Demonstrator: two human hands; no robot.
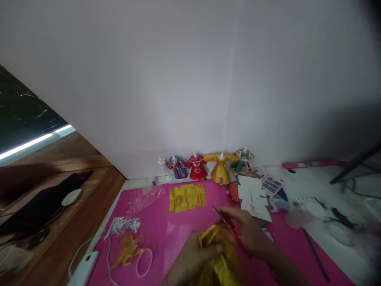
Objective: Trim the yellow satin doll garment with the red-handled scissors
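Note:
My left hand (pixel 199 252) is closed on a crumpled piece of shiny yellow fabric (pixel 222 264) at the front of the pink mat (pixel 154 238). Close beside it, my right hand (pixel 248 230) grips a slim red-handled tool (pixel 238 238) with a pointed metal tip. The tip points up and left, away from the fabric; its exact kind is too blurred to tell. Beyond both hands, a yellow cut sheet (pixel 187 197) lies flat on the mat. Against the wall stands a small yellow dress (pixel 220 169) with long spread sleeves on a white doll form.
Beside the yellow dress stand red (pixel 197 167), purple (pixel 177 167) and green (pixel 243 161) doll outfits. White paper shreds (pixel 123 225), orange-yellow scraps (pixel 127 250) and a power strip (pixel 85 268) lie left. Cut white card (pixel 253 194) and a dark stick (pixel 317 254) lie right.

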